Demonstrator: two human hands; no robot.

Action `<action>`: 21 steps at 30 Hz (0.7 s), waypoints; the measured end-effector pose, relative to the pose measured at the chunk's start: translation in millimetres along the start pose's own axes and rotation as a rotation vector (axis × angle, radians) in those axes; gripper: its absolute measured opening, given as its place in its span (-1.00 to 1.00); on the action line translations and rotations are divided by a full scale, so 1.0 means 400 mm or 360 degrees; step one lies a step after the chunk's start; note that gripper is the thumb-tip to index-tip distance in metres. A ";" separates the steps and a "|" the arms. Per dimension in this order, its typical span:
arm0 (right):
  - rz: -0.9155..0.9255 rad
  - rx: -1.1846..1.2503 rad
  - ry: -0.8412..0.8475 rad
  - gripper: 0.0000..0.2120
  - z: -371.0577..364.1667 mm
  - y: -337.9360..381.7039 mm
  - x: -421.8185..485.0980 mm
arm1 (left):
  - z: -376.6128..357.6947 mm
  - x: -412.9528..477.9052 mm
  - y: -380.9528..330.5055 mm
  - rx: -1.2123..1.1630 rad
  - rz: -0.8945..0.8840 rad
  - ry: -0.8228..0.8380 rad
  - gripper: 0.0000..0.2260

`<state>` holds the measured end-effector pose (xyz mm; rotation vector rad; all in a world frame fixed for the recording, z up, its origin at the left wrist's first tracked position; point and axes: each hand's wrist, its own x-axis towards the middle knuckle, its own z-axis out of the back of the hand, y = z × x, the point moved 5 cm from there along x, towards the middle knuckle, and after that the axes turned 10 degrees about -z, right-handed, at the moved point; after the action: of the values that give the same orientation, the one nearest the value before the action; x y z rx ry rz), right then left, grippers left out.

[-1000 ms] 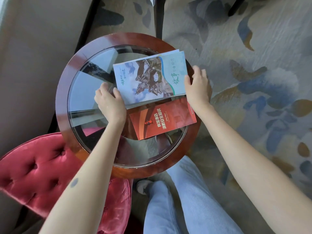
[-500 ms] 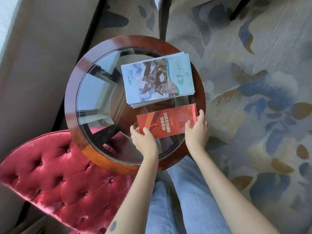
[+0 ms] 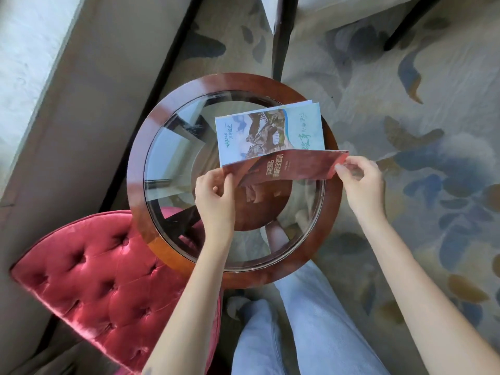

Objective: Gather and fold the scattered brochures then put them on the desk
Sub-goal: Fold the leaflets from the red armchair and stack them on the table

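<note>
A red brochure (image 3: 286, 166) hangs lifted off the round glass-topped table (image 3: 140, 169), held by both ends. My left hand (image 3: 215, 197) pinches its left end and my right hand (image 3: 361, 180) pinches its right end. Behind it a pale blue-green brochure (image 3: 267, 131) with a picture on its cover lies flat on the glass, on top of other sheets whose edges show at its far side. The red brochure's far edge overlaps the lower edge of the blue-green one in view.
A red tufted velvet chair (image 3: 97, 277) stands at the table's near left. My legs in light jeans (image 3: 305, 326) are right in front of the table. Patterned carpet (image 3: 419, 109) lies to the right, dark furniture legs (image 3: 281, 36) beyond, a beige wall left.
My hands left the blue-green brochure, moved to the red one and took its ends. The red brochure has risen off the glass toward the blue-green one.
</note>
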<state>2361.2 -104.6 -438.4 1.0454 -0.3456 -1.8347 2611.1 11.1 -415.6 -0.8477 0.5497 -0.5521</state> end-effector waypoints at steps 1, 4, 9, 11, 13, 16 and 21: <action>-0.0004 0.0002 0.0022 -0.89 -0.013 0.020 0.026 | -0.009 0.033 -0.010 0.0032 -0.0024 -0.0003 -0.98; -0.0009 -0.0037 0.0064 -0.87 -0.068 0.072 0.113 | -0.047 0.134 -0.030 0.0156 -0.0110 -0.0022 -0.86; -0.0037 -0.0269 0.0027 -0.86 -0.128 0.096 0.195 | -0.092 0.225 -0.030 0.0281 0.0026 -0.0002 -0.79; -0.0056 -0.0326 0.0030 -0.85 -0.127 0.093 0.203 | -0.091 0.224 -0.024 0.0312 0.0037 0.0014 -0.75; -0.0015 -0.0416 -0.0009 -0.82 -0.118 0.100 0.201 | -0.079 0.217 -0.016 0.0404 -0.0004 -0.0020 -0.68; 0.0258 -0.0581 -0.0122 -0.63 -0.103 0.138 0.188 | -0.060 0.182 0.019 0.0328 0.0243 -0.0185 -0.59; 0.0952 -0.0972 0.0315 -0.57 -0.208 0.262 0.180 | -0.125 -0.001 0.068 -0.0878 0.1507 -0.0454 -0.51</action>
<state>2476.7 -201.2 -459.0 0.5959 0.0348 -1.1672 2584.6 -0.9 -464.6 -1.0386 0.7721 0.6063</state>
